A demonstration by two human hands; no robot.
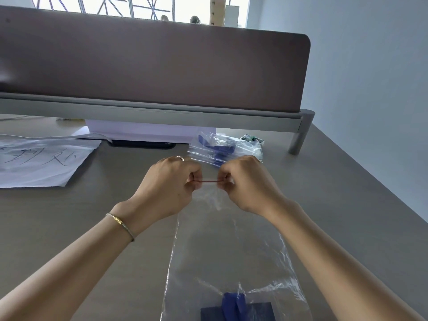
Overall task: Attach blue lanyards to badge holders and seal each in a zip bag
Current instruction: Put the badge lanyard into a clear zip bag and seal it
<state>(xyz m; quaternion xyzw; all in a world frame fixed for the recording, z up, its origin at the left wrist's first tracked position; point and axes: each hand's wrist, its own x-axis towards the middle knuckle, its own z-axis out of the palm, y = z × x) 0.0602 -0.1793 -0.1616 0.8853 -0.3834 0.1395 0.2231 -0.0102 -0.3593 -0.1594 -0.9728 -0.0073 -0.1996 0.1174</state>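
Between my two hands runs the red zip strip (pixel 206 181) of the clear plastic zip bag (pixel 231 251), lying left to right across me. My left hand (pixel 170 185) and right hand (pixel 245 185) each pinch one end of it, equally near. Below, toward me, the blue lanyard (pixel 234 303) and dark badge holder (pixel 260 311) sit at the bag's bottom, so pressing should travel along that strip.

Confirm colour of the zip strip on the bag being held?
Red: the zip strip runs between left hand and right hand, head view.
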